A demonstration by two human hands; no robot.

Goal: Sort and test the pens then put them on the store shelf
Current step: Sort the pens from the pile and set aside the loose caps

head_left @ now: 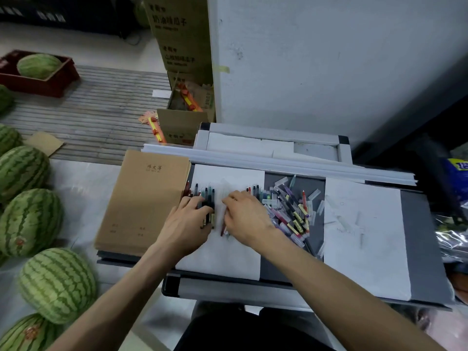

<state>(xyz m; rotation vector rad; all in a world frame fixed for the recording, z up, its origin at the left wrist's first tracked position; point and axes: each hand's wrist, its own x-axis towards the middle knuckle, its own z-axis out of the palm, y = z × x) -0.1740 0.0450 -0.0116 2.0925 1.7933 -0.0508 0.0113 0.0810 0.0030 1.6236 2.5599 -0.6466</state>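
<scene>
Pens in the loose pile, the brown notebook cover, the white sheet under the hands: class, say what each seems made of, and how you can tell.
Pens: likely plastic, glossy; several barrels and caps look see-through. Brown notebook cover: matt kraft-type paper or thin card, by its dull, uniform tan. White sheet: plain matt paper, thin and lying flat.
</scene>
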